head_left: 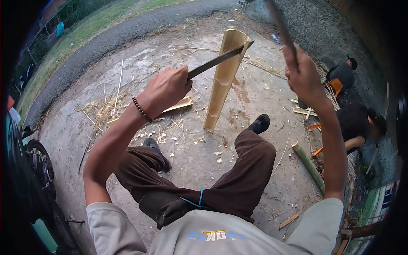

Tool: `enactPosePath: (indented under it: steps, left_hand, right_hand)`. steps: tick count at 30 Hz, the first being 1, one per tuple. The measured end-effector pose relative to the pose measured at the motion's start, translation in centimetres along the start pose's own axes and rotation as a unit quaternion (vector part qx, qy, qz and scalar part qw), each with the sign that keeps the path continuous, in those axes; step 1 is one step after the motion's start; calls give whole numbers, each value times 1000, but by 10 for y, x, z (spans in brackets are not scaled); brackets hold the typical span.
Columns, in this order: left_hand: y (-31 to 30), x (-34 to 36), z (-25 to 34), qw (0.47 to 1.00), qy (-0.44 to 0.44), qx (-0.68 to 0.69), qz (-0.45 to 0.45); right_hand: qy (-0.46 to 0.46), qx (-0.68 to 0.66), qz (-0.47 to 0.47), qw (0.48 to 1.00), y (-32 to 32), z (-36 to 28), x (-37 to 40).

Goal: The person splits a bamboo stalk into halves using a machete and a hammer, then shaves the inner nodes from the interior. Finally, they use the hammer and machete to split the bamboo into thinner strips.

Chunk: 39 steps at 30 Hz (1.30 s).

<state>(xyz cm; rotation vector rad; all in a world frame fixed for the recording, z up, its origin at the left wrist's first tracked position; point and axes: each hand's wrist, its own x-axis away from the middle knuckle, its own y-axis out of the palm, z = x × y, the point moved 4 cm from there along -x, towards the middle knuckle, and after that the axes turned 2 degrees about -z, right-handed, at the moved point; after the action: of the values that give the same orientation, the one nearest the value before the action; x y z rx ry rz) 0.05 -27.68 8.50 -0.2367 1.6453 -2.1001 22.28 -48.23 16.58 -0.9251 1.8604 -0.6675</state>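
Gripping one end of a long, dark metal knife (216, 61), the left hand (165, 89) holds the blade across the upper part of a pale, trough-shaped length of split bamboo (224, 80). That bamboo stands a little tilted just beyond the left hand, its foot on the grey ground (276, 187); the knife tip pokes past its edge. From where I stand, I can't tell how deep the blade bites. To the left hand's right, well apart, the right hand (304, 76) wraps a dark, blurred bar (281, 25). I'd keep the left wrist firm, the edge along the grain, any blow square on the spine, and both black shoes (260, 123) clear.
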Motion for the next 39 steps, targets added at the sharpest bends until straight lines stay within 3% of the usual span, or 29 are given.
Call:
enactPosePath:
  steps: [1, 2, 4, 5, 7, 8, 11, 14, 16, 17, 18, 20, 22, 24, 25, 26, 28, 29, 30, 31, 32, 34, 36, 38, 39]
  left_hand:
    - [2, 0, -1, 1000, -6, 4, 0]
    - [4, 2, -1, 1000, -9, 5, -1]
    - [3, -1, -6, 999, 31, -1, 19]
    - [2, 1, -6, 1000, 23, -4, 17]
    - [2, 7, -6, 1000, 18, -12, 0]
    - [0, 9, -8, 1000, 21, -11, 6]
    - [1, 12, -14, 999, 38, -3, 10]
    - [0, 14, -20, 999, 36, 16, 12]
    - [-2, 17, -22, 1000, 22, 6, 0]
    - [-5, 20, -18, 1000, 30, 1, 1]
    - [-2, 22, -17, 999, 35, -1, -2]
    - [-5, 15, -23, 999, 49, -17, 17]
    - [-9, 19, -27, 1000, 27, -1, -3]
    - [-8, 17, -27, 999, 44, 1, -13]
    - [-7, 18, -25, 998, 65, 0, 0]
    - [-6, 18, -24, 998, 68, -2, -7]
    - [-6, 19, -22, 999, 41, 12, -9]
    - [-8, 19, -20, 999, 49, 6, -2]
    - [-11, 19, -17, 999, 49, 9, -6]
    - [-14, 19, -16, 1000, 19, 6, -24]
    - [-15, 20, -15, 999, -8, -1, -44]
    - [-10, 16, -26, 999, 45, -4, -10]
    - [-17, 20, -21, 999, 36, -10, -33]
    - [-13, 20, -25, 999, 41, -12, -28]
    - [-10, 20, -26, 998, 51, -12, -23]
  right_hand:
    - [11, 176, -116, 978, 30, 22, 12]
    - [66, 153, -129, 978, 48, 21, 20]
    - [185, 51, -209, 959, 15, 13, 14]
    - [202, -19, -197, 959, 0, 1, 14]
    - [41, 17, -31, 999, -35, -12, 5]
    - [105, -35, 47, 993, -57, -30, 2]
    - [-49, -121, 112, 985, -122, -10, -25]
    - [-88, -188, 171, 963, -88, 7, -19]
    - [34, -8, 89, 995, -24, 40, 1]
    - [97, 136, -49, 985, 15, 65, 14]
    - [101, 134, -94, 981, 46, 89, 26]
    - [86, 138, -77, 984, 31, 74, 18]
    - [156, -1, -61, 986, 4, 51, 10]
    - [82, -19, 17, 996, -41, 31, -7]
    - [49, -94, 47, 993, -57, 21, -13]
    - [55, -96, 49, 993, -57, 32, -18]
    - [-74, -259, 97, 958, -63, 43, -23]
    - [-33, -150, 143, 978, -45, 20, -9]
    - [-2, -28, 117, 993, -15, 41, -1]
    - [104, 138, -45, 984, 22, 58, 11]
    - [85, 148, -122, 978, 55, 52, 19]
    - [228, 30, -171, 958, 40, 59, 14]
    - [71, 67, -72, 993, 11, 43, -6]
    - [23, 15, 27, 999, -34, 18, -22]
    - [4, -30, 20, 999, -59, 21, -30]
